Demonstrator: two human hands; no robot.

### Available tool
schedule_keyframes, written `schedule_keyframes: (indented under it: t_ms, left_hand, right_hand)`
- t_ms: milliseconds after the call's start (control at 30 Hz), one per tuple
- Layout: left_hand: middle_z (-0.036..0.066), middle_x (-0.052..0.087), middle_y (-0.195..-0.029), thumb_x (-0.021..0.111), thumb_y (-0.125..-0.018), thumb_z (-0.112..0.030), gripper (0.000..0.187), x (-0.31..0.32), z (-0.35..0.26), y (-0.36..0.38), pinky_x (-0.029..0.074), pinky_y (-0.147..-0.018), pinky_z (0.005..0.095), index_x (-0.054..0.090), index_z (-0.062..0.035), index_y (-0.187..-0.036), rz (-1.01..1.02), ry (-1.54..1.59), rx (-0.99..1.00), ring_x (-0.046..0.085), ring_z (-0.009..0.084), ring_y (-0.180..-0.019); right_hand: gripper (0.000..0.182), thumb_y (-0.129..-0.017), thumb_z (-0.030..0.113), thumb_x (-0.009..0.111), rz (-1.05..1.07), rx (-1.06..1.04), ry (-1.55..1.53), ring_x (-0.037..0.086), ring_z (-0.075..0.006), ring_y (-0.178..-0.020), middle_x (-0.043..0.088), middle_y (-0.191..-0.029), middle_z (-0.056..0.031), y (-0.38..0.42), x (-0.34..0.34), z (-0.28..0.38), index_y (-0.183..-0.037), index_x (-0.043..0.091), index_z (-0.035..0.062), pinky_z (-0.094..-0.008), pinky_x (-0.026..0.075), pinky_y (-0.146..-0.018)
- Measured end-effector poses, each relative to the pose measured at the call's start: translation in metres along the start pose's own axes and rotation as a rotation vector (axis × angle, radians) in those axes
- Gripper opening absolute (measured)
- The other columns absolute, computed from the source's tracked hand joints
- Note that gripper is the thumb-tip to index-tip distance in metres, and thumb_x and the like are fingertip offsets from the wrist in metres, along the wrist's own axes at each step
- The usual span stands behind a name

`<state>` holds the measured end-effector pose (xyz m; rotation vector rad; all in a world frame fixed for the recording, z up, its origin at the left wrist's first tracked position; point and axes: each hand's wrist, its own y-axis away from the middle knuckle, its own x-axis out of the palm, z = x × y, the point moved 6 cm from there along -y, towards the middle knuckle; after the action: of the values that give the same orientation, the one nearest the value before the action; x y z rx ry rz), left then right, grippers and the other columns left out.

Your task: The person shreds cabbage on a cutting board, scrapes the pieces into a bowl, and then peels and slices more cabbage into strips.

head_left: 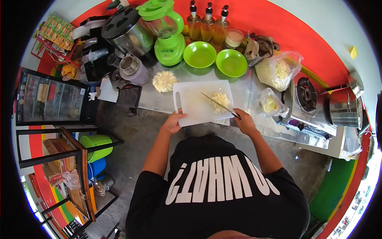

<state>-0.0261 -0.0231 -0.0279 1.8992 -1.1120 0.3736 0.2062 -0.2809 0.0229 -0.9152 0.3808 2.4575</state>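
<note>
A white cutting board [193,105] lies at the counter's near edge, tilted slightly. My left hand [174,122] is closed on its lower left corner, thumb on top. My right hand [244,121] is closed around the handle of a knife [218,104] and sits against the board's lower right corner. The blade points up and left across a small heap of finely chopped pale vegetable [219,102]. Left of the board's top rests a pale, ruffled piece of what looks like cabbage [164,81]. Two green bowls [200,55] [231,63] stand behind the board.
A green blender [169,47], pump bottles [207,24] and a steel pot with black lid [127,34] line the back. Bags of shredded vegetable [278,71] and pale pieces [273,102] lie right, beside a gas stove [308,99]. A shelf rack [79,159] stands left.
</note>
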Motion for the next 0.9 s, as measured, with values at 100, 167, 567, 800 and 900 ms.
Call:
schedule_keyframes:
  t_ms: [100,167,567,800,900]
  left_hand:
    - [0.014,0.065,-0.129,0.062,-0.09,0.001,0.048,-0.008,-0.023,0.011,0.052,-0.104,0.0396,0.054,0.0014,-0.137,0.037,-0.007,-0.009,0.065,0.026,-0.118]
    - [0.015,0.064,-0.131,0.061,-0.088,0.004,0.052,-0.015,-0.032,0.019,0.051,-0.106,0.0405,0.052,0.0019,-0.139,0.038,0.023,-0.001,0.063,0.0267,-0.121]
    - [0.016,0.062,-0.134,0.06,-0.089,0.002,0.052,0.016,-0.096,0.021,0.047,-0.11,0.0408,0.049,0.0017,-0.14,0.17,0.245,0.134,0.061,0.0279,-0.125]
    - [0.013,0.062,-0.133,0.06,-0.09,0.002,0.05,0.058,-0.107,-0.016,0.05,-0.108,0.0404,0.05,-0.0021,-0.139,0.218,0.307,0.2,0.061,0.0277,-0.125]
    - [0.013,0.062,-0.133,0.059,-0.091,0.003,0.05,0.078,-0.111,-0.029,0.051,-0.107,0.04,0.05,-0.0022,-0.139,0.186,0.324,0.277,0.061,0.0279,-0.125]
  right_hand:
    - [0.032,-0.09,0.008,0.065,-0.189,-0.154,0.184,0.065,-0.0417,-0.101,0.066,-0.12,-0.0211,0.0,-0.014,0.036,-0.121,0.064,-0.0002,-0.0444,0.053,-0.09]
    - [0.028,-0.09,0.007,0.065,-0.155,-0.07,0.135,0.066,-0.0401,-0.098,0.066,-0.117,-0.0208,-0.006,-0.023,0.059,-0.117,0.065,-0.0005,-0.0436,0.053,-0.087]
    - [0.02,-0.098,0.015,0.068,-0.21,0.196,-0.377,0.055,-0.0096,-0.063,0.064,-0.073,-0.0058,-0.048,-0.011,0.145,-0.105,0.066,-0.0039,-0.028,0.045,-0.059]
    - [0.032,-0.101,0.029,0.066,-0.164,0.356,-0.636,0.05,-0.0056,-0.055,0.062,-0.068,-0.001,-0.072,-0.027,0.116,-0.095,0.07,-0.0026,-0.0252,0.041,-0.05]
    - [0.034,-0.101,0.032,0.065,-0.13,0.35,-0.709,0.048,-0.0052,-0.051,0.06,-0.067,0.0001,-0.077,-0.043,0.09,-0.094,0.071,-0.0008,-0.0241,0.038,-0.045]
